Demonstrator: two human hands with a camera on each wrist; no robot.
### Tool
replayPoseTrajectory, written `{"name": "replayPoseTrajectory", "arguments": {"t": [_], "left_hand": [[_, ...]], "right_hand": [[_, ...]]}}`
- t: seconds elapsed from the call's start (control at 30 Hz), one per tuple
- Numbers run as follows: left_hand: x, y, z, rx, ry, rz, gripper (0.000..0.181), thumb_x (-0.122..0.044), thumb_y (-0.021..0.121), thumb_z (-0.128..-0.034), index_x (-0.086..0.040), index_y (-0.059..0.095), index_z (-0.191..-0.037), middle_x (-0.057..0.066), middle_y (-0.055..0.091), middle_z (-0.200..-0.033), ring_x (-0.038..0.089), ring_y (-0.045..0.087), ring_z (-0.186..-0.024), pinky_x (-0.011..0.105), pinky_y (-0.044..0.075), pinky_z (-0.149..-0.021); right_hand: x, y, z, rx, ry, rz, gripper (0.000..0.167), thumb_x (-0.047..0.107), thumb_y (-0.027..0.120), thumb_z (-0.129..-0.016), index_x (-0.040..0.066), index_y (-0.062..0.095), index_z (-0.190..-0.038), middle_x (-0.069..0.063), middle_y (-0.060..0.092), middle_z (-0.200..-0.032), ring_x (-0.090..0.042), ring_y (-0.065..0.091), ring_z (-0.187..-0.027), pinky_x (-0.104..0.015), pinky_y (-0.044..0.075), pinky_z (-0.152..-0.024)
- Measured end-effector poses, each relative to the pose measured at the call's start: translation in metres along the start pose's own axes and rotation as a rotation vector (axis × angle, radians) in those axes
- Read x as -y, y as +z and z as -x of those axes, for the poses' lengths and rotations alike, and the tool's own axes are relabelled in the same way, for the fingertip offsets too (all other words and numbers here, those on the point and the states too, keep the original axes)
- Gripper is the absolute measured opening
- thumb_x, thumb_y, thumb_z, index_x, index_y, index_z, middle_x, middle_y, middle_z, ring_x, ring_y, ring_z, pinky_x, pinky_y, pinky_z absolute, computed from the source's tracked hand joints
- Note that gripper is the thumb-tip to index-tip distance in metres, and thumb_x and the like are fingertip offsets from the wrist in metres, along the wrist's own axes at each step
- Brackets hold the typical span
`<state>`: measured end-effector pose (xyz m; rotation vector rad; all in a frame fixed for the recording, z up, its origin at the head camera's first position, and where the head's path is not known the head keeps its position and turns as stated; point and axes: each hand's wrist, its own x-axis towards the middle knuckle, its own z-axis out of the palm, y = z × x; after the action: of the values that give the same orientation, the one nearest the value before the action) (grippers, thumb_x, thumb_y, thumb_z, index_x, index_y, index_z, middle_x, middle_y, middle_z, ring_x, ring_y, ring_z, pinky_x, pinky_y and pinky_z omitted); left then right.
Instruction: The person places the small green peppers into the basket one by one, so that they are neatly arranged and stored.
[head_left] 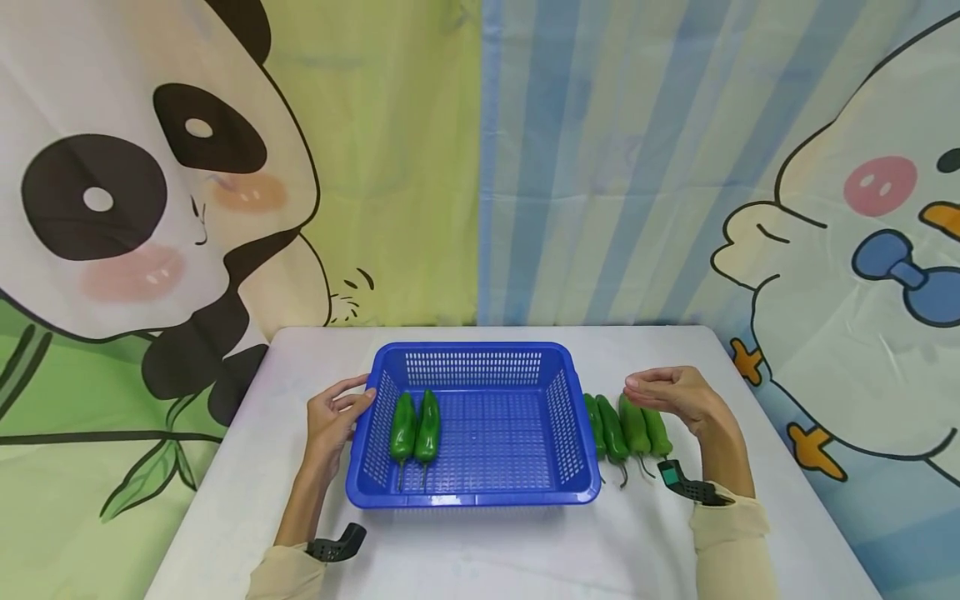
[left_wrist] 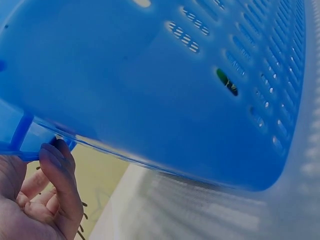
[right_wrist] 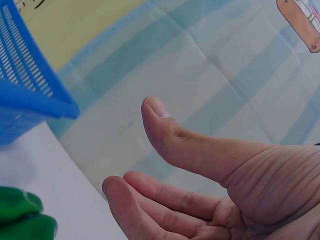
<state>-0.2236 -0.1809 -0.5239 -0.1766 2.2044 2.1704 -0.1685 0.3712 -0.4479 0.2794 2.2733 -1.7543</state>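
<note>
A blue plastic basket (head_left: 480, 497) stands on the white table, with two green chili peppers (head_left: 427, 425) lying side by side near its left wall. At the basket's left rim, my left hand (head_left: 330, 425) grips the edge between thumb and fingers; the left wrist view shows those fingers (left_wrist: 62, 175) curled at the rim. My right hand (head_left: 682, 396) hovers above a row of several green peppers (head_left: 613, 429) to the right of the basket. Nothing is between its thumb and fingers, which are apart in the right wrist view.
The white table (head_left: 480, 558) extends around the basket, its back edge against a hanging cloth (head_left: 600, 167) with blue stripes. Panda and bird drawings cover the side cloths. Each wrist bears a dark band (head_left: 693, 487).
</note>
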Motion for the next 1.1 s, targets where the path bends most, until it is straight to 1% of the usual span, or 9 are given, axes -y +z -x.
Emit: {"name": "replayPoseTrajectory", "arguments": {"t": [0.2, 0.4, 0.57, 0.77, 0.93, 1.1], "left_hand": [[0.001, 0.000, -0.001, -0.002, 0.004, 0.001, 0.050, -0.022, 0.081, -0.1016, -0.003, 0.066, -0.145, -0.011, 0.081, -0.083, 0.009, 0.078, -0.067, 0.022, 0.059, -0.052], [0.001, 0.000, 0.000, -0.004, -0.001, -0.008, 0.050, -0.022, 0.081, -0.1016, -0.004, 0.066, -0.146, -0.011, 0.081, -0.083, 0.009, 0.078, -0.067, 0.022, 0.060, -0.052], [0.000, 0.000, 0.000, -0.003, 0.002, -0.002, 0.050, -0.022, 0.081, -0.1015, -0.003, 0.066, -0.145, -0.010, 0.081, -0.082, 0.009, 0.078, -0.067, 0.022, 0.060, -0.052], [0.000, 0.000, -0.001, -0.004, 0.003, -0.001, 0.050, -0.022, 0.081, -0.1011, -0.003, 0.066, -0.145, -0.010, 0.081, -0.083, 0.009, 0.078, -0.068, 0.022, 0.060, -0.052], [0.000, 0.000, 0.000, -0.004, 0.001, -0.004, 0.051, -0.023, 0.081, -0.1014, -0.003, 0.066, -0.145, -0.011, 0.081, -0.083, 0.009, 0.078, -0.068, 0.022, 0.060, -0.053], [0.000, 0.000, 0.000, 0.000, 0.009, -0.001, 0.050, -0.023, 0.081, -0.1017, -0.002, 0.066, -0.145, -0.011, 0.081, -0.084, 0.009, 0.079, -0.068, 0.023, 0.062, -0.054]], "right_hand": [[-0.015, -0.011, 0.004, -0.013, 0.012, -0.006, 0.063, 0.023, 0.075, -0.106, -0.016, 0.051, -0.148, 0.003, 0.083, -0.112, -0.007, 0.082, -0.099, -0.027, 0.065, -0.095], [-0.025, -0.019, 0.009, -0.038, 0.021, -0.006, 0.060, 0.024, 0.077, -0.104, -0.015, 0.055, -0.145, 0.008, 0.083, -0.109, -0.008, 0.082, -0.100, -0.028, 0.065, -0.097], [-0.030, -0.025, 0.010, -0.064, 0.042, 0.012, 0.062, 0.026, 0.079, -0.103, -0.014, 0.056, -0.146, 0.012, 0.082, -0.106, -0.009, 0.082, -0.101, -0.024, 0.065, -0.094], [-0.036, -0.030, 0.012, -0.091, 0.072, 0.028, 0.065, 0.025, 0.078, -0.104, -0.017, 0.053, -0.147, 0.013, 0.081, -0.105, -0.006, 0.080, -0.099, -0.024, 0.065, -0.092], [-0.042, -0.034, 0.012, -0.130, 0.113, 0.037, 0.068, 0.026, 0.078, -0.104, -0.018, 0.052, -0.147, 0.012, 0.079, -0.104, -0.002, 0.078, -0.094, -0.023, 0.066, -0.087], [-0.048, -0.037, 0.014, -0.157, 0.132, 0.026, 0.069, 0.028, 0.081, -0.102, -0.017, 0.053, -0.147, 0.012, 0.079, -0.103, -0.001, 0.077, -0.091, -0.023, 0.066, -0.086]]}}
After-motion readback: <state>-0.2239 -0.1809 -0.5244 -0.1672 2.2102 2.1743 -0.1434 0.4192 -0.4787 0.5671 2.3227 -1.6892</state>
